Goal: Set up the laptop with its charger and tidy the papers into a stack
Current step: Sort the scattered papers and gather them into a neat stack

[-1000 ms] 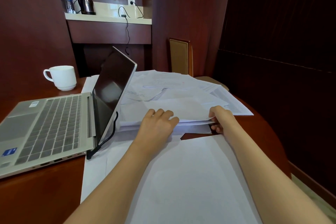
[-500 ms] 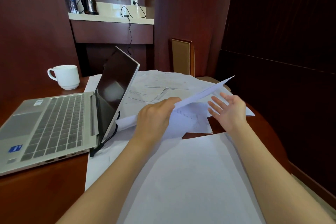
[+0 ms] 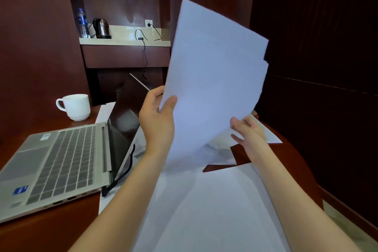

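The left hand [image 3: 157, 120] holds a bundle of sheets [image 3: 214, 80] up off the worktop [image 3: 41, 237], nearly upright. It pinches the lower left corner, thumb [image 3: 171, 100] on the near face and the other fingers curled behind. The right hand [image 3: 248, 133] sits at the bundle's lower right edge with its fingers [image 3: 250, 121] spread and relaxed, gripping nothing; I cannot tell whether it touches the paper. The bundle is not squared: one corner steps out on the right side. More loose papers [image 3: 214, 210] lie flat on the worktop under both forearms and beyond. The laptop [image 3: 61, 159] stands open at the left, screen tilted back. A black cable [image 3: 127, 166] runs down by its hinge corner, and where it ends is hidden.

The main risk is the one-corner hold. A tall, floppy bundle pinched at a single point can fan apart or fold over, and a sheet could slide out unless the right hand takes the other edge. Tapping the bundle down onto the uneven loose papers could catch and crumple the bottom edges. The left hand is also just beside the screen's edge, so a swing that way could knock the screen or snag the cable. The mug [image 3: 76, 106] stands well apart and looks safe.
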`<move>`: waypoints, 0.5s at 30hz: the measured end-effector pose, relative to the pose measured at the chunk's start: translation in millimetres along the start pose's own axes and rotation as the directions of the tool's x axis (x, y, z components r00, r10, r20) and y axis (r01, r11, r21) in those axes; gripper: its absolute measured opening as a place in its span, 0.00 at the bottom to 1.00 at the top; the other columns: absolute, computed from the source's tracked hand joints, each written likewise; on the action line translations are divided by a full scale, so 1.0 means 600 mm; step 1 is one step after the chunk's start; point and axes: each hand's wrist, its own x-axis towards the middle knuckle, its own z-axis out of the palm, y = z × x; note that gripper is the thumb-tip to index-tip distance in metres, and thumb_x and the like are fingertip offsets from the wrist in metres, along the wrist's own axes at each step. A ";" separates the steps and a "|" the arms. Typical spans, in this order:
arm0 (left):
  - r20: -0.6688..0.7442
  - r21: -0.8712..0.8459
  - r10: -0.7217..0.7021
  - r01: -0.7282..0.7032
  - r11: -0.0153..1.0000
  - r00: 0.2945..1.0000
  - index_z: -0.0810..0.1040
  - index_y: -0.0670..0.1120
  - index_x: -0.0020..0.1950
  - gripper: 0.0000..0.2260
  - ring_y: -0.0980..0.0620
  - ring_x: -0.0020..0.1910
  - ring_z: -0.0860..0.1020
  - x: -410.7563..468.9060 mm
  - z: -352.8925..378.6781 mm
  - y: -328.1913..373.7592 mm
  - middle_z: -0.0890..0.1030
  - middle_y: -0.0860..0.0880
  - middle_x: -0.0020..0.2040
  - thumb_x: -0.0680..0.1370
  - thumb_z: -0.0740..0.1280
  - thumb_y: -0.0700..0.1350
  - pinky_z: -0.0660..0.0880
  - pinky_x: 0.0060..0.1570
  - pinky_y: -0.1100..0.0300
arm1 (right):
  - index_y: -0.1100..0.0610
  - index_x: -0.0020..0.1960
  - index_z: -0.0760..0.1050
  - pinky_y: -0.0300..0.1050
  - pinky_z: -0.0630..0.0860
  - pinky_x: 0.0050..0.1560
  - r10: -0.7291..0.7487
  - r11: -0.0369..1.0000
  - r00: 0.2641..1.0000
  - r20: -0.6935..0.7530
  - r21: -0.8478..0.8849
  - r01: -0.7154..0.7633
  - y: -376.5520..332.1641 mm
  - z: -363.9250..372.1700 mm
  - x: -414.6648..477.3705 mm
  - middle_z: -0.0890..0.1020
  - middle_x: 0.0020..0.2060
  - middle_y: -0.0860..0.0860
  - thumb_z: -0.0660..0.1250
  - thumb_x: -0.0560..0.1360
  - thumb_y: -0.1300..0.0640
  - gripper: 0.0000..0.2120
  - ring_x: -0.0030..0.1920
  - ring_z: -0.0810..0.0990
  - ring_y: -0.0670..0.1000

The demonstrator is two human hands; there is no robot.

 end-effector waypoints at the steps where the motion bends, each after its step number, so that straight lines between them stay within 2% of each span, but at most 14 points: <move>1: -0.019 -0.026 -0.019 0.018 1.000 1.000 0.74 0.55 0.46 0.13 0.62 0.45 0.80 0.003 -0.001 0.001 0.81 0.58 0.45 0.75 0.67 0.35 0.73 0.44 0.71 | 0.50 0.53 0.74 0.49 0.70 0.63 -0.028 0.999 0.999 -0.025 -0.017 0.028 -0.006 0.002 -0.002 0.80 0.48 0.46 0.69 0.74 0.56 0.09 0.54 0.77 0.48; 4: -0.033 -0.075 -0.042 0.039 0.996 0.999 0.74 0.55 0.45 0.14 0.67 0.42 0.79 0.007 0.000 0.005 0.80 0.60 0.44 0.75 0.67 0.35 0.72 0.43 0.73 | 0.51 0.48 0.77 0.45 0.71 0.59 -0.127 0.992 0.980 -0.156 -0.012 0.127 -0.023 0.003 -0.003 0.80 0.44 0.43 0.68 0.74 0.58 0.04 0.47 0.77 0.44; 7: -0.016 -0.102 -0.050 0.048 0.994 0.999 0.73 0.53 0.47 0.12 0.68 0.41 0.79 0.006 0.005 0.008 0.80 0.58 0.45 0.75 0.67 0.34 0.73 0.42 0.73 | 0.55 0.53 0.77 0.43 0.72 0.57 -0.221 0.973 0.949 -0.226 0.017 0.230 -0.037 -0.005 -0.004 0.80 0.45 0.45 0.68 0.75 0.59 0.07 0.51 0.78 0.48; 11: 0.050 -0.093 -0.079 0.084 0.992 0.996 0.74 0.47 0.53 0.10 0.62 0.46 0.80 0.002 0.006 0.002 0.81 0.54 0.48 0.76 0.66 0.34 0.77 0.50 0.68 | 0.57 0.54 0.76 0.34 0.75 0.49 -0.302 0.948 0.921 -0.248 0.026 0.318 -0.046 -0.005 -0.001 0.80 0.42 0.42 0.68 0.75 0.60 0.08 0.44 0.78 0.41; 13: 0.080 -0.070 -0.109 0.115 0.991 0.991 0.74 0.48 0.52 0.11 0.60 0.47 0.80 0.000 0.004 -0.006 0.81 0.54 0.49 0.76 0.65 0.34 0.77 0.51 0.66 | 0.57 0.52 0.76 0.30 0.76 0.44 -0.307 0.946 0.919 -0.248 0.024 0.323 -0.045 -0.002 0.000 0.80 0.42 0.43 0.67 0.75 0.61 0.06 0.43 0.79 0.41; 15: 0.086 -0.021 -0.119 0.121 0.992 0.989 0.75 0.49 0.50 0.11 0.60 0.48 0.79 -0.002 0.003 -0.014 0.81 0.52 0.50 0.76 0.65 0.33 0.77 0.51 0.66 | 0.57 0.53 0.75 0.31 0.76 0.42 -0.310 0.948 0.919 -0.242 -0.008 0.317 -0.043 -0.004 0.002 0.80 0.43 0.44 0.66 0.76 0.61 0.06 0.44 0.79 0.43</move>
